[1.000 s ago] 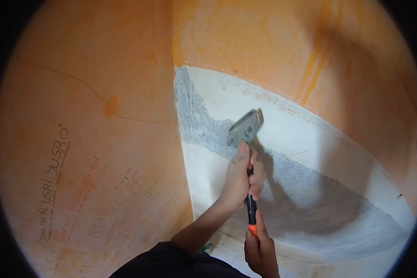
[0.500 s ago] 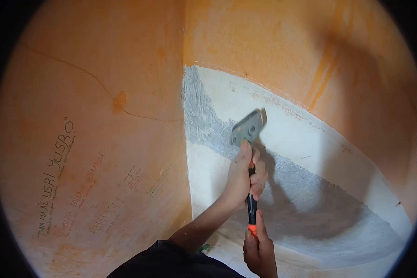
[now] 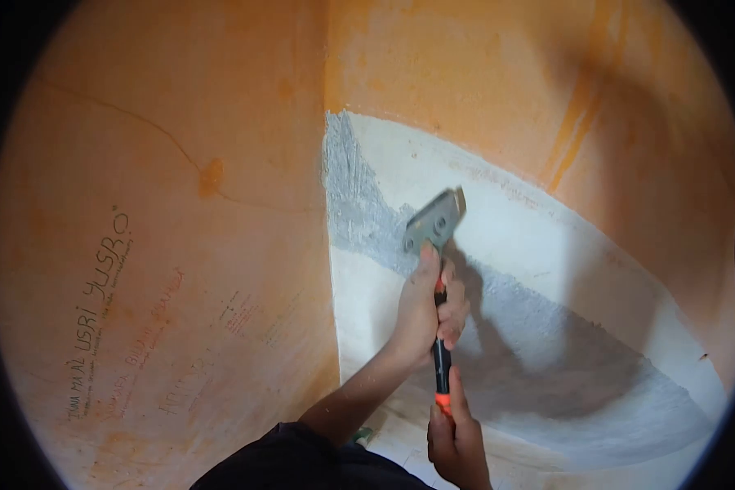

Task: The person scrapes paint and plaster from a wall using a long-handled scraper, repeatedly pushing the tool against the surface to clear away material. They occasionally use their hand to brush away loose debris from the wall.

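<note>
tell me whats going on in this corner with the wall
A person holds a scraper with both hands. The left hand grips high on the handle, thumb by the metal head; the right hand holds the handle's end. The blade sits against the white wall by a bare grey patch. The orange wall beside it carries handwriting.

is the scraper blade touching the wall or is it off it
Cannot tell. In the head view the scraper blade edge lies over the white wall, with its shadow starting right beside it, but no contact line or gap shows plainly.
</note>
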Demonstrator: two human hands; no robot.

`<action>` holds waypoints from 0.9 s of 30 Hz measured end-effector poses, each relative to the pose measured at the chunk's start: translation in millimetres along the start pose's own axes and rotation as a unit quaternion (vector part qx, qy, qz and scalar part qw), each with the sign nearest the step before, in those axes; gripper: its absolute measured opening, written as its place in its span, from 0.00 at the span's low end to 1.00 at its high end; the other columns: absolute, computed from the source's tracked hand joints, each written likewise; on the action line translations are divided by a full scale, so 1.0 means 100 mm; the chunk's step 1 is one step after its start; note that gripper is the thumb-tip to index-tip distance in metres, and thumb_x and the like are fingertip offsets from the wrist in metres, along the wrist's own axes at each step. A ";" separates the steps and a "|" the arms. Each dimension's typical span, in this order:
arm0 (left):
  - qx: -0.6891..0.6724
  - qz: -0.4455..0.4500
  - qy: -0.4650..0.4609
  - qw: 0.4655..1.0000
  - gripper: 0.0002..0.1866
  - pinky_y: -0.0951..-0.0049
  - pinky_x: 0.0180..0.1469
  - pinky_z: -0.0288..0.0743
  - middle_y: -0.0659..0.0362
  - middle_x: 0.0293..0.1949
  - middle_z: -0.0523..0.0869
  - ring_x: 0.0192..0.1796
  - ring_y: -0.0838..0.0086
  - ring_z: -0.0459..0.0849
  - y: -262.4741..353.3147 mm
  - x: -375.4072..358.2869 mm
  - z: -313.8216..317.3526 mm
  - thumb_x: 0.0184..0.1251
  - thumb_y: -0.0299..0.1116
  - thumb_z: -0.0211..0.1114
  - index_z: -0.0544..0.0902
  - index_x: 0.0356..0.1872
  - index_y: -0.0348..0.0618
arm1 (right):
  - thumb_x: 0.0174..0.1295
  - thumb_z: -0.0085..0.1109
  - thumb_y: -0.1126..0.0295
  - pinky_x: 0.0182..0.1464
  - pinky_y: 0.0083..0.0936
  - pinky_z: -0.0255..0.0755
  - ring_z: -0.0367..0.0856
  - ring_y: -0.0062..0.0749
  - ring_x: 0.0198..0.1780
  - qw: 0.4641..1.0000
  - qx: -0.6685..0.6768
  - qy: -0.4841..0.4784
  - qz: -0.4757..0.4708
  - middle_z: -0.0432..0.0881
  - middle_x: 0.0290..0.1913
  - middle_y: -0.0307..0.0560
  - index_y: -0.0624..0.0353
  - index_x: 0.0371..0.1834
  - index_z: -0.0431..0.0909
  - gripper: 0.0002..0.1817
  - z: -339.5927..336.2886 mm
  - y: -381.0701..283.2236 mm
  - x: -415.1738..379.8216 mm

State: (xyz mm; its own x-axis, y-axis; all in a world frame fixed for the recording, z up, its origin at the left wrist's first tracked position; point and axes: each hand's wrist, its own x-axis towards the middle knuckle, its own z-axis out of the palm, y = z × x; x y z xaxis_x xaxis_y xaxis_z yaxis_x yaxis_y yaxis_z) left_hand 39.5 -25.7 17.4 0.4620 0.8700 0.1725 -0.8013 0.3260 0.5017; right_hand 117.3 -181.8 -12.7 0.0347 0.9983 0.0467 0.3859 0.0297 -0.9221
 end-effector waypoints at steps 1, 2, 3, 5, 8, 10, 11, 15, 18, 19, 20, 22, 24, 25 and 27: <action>0.001 0.005 -0.007 1.000 0.25 0.81 0.08 0.53 0.67 0.12 0.60 0.08 0.83 0.57 0.04 0.07 0.01 0.76 0.62 0.40 0.63 0.31 0.50 | 0.71 0.42 0.73 0.30 0.18 0.67 0.70 0.17 0.24 1.000 -0.015 0.013 -0.006 0.72 0.24 0.37 0.65 0.78 0.45 0.33 0.02 -0.01 0.05; 0.028 0.036 -0.001 0.999 0.25 0.81 0.08 0.53 0.67 0.12 0.60 0.08 0.82 0.57 0.09 0.12 0.01 0.76 0.62 0.40 0.63 0.31 0.50 | 0.71 0.42 0.73 0.29 0.18 0.66 0.70 0.17 0.24 0.999 -0.025 0.026 -0.005 0.72 0.24 0.37 0.65 0.78 0.46 0.33 0.05 -0.01 0.07; 0.054 0.061 0.009 0.997 0.25 0.80 0.08 0.53 0.67 0.12 0.60 0.07 0.82 0.57 0.09 0.11 -0.01 0.76 0.62 0.40 0.63 0.32 0.50 | 0.71 0.41 0.73 0.29 0.18 0.67 0.70 0.17 0.23 0.999 0.009 0.032 -0.026 0.71 0.23 0.37 0.65 0.78 0.46 0.32 0.08 -0.03 0.12; 0.027 0.045 0.009 0.999 0.25 0.80 0.08 0.53 0.67 0.12 0.60 0.07 0.82 0.57 0.06 0.08 0.01 0.76 0.62 0.40 0.64 0.32 0.49 | 0.71 0.41 0.73 0.30 0.18 0.67 0.70 0.17 0.24 1.000 0.008 0.026 -0.001 0.71 0.24 0.37 0.65 0.78 0.45 0.32 0.02 -0.06 0.05; 0.031 0.043 0.005 0.999 0.25 0.81 0.07 0.53 0.67 0.12 0.59 0.08 0.82 0.56 0.09 0.10 -0.03 0.76 0.61 0.40 0.64 0.32 0.50 | 0.70 0.43 0.73 0.33 0.21 0.69 0.74 0.24 0.25 1.000 0.000 0.022 0.002 0.75 0.26 0.44 0.62 0.78 0.47 0.33 0.08 0.07 -0.01; 0.067 0.072 -0.003 0.995 0.24 0.82 0.05 0.54 0.68 0.12 0.58 0.08 0.83 0.54 0.07 0.13 -0.08 0.77 0.61 0.39 0.64 0.32 0.51 | 0.69 0.45 0.73 0.36 0.23 0.72 0.78 0.31 0.26 0.999 -0.019 0.025 -0.014 0.78 0.28 0.50 0.60 0.78 0.49 0.33 0.09 0.15 0.03; 0.062 0.070 -0.001 0.996 0.25 0.82 0.05 0.54 0.68 0.12 0.58 0.08 0.83 0.55 0.08 0.12 -0.07 0.77 0.61 0.39 0.64 0.32 0.51 | 0.69 0.45 0.73 0.36 0.24 0.72 0.77 0.31 0.26 1.000 -0.007 0.020 -0.013 0.78 0.28 0.50 0.60 0.78 0.48 0.33 0.10 0.13 0.07; 0.047 0.026 0.015 0.998 0.24 0.82 0.05 0.54 0.68 0.12 0.58 0.08 0.83 0.55 0.08 0.05 -0.06 0.77 0.61 0.39 0.64 0.32 0.51 | 0.69 0.44 0.73 0.34 0.26 0.71 0.78 0.32 0.26 1.000 0.005 0.007 0.009 0.78 0.28 0.50 0.60 0.78 0.47 0.34 0.13 0.12 -0.03; 0.062 0.056 0.002 0.996 0.25 0.82 0.05 0.54 0.69 0.12 0.59 0.08 0.84 0.56 0.06 0.07 -0.13 0.76 0.62 0.39 0.64 0.32 0.52 | 0.69 0.44 0.72 0.36 0.26 0.72 0.78 0.34 0.27 1.000 -0.015 0.006 0.010 0.79 0.29 0.52 0.61 0.78 0.47 0.34 0.14 0.11 0.07; 0.063 0.052 0.002 0.997 0.25 0.82 0.05 0.53 0.69 0.12 0.59 0.08 0.84 0.55 0.08 0.08 -0.13 0.76 0.62 0.39 0.64 0.32 0.52 | 0.69 0.45 0.73 0.36 0.26 0.72 0.79 0.35 0.27 1.000 -0.014 0.009 0.004 0.79 0.30 0.53 0.62 0.78 0.47 0.34 0.15 0.10 0.07; 0.067 0.053 0.000 0.996 0.24 0.82 0.06 0.53 0.69 0.12 0.59 0.08 0.84 0.55 0.12 0.10 -0.11 0.76 0.62 0.38 0.64 0.32 0.52 | 0.69 0.45 0.73 0.37 0.26 0.72 0.79 0.36 0.28 1.000 -0.013 0.009 -0.007 0.79 0.30 0.53 0.62 0.78 0.48 0.34 0.14 0.08 0.10; 0.060 0.033 0.020 0.997 0.24 0.82 0.06 0.53 0.69 0.12 0.59 0.08 0.84 0.55 0.12 0.03 -0.09 0.77 0.62 0.38 0.64 0.32 0.52 | 0.69 0.44 0.73 0.35 0.24 0.71 0.76 0.30 0.27 1.000 -0.007 0.013 -0.010 0.77 0.28 0.48 0.63 0.78 0.47 0.33 0.21 0.11 0.05; 0.060 0.004 0.030 0.998 0.24 0.81 0.06 0.53 0.68 0.12 0.58 0.07 0.83 0.54 0.12 0.05 -0.08 0.76 0.62 0.38 0.64 0.32 0.52 | 0.71 0.42 0.74 0.31 0.20 0.68 0.71 0.18 0.24 0.999 -0.021 0.025 -0.027 0.72 0.24 0.39 0.64 0.78 0.46 0.33 0.19 0.15 0.06; 0.080 0.057 0.003 0.995 0.25 0.80 0.05 0.53 0.68 0.12 0.58 0.07 0.82 0.55 0.15 0.12 -0.11 0.76 0.63 0.38 0.64 0.31 0.52 | 0.70 0.42 0.74 0.31 0.20 0.67 0.72 0.20 0.24 0.997 -0.015 0.039 -0.057 0.73 0.24 0.40 0.65 0.77 0.47 0.32 0.20 0.10 0.18; 0.073 0.043 0.004 0.996 0.25 0.80 0.05 0.53 0.67 0.12 0.58 0.07 0.82 0.55 0.15 0.11 -0.12 0.76 0.63 0.39 0.64 0.31 0.52 | 0.70 0.42 0.74 0.31 0.20 0.67 0.72 0.21 0.24 0.998 -0.025 0.045 -0.048 0.73 0.24 0.40 0.65 0.77 0.47 0.32 0.22 0.06 0.14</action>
State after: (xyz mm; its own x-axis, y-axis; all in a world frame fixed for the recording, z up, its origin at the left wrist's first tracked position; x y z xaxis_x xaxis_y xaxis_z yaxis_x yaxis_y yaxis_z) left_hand 28.0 -6.7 17.0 0.3902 0.8957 0.2132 -0.7735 0.1933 0.6036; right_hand 100.3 -166.6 -26.1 0.0779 0.9824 0.1700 0.4365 0.1197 -0.8917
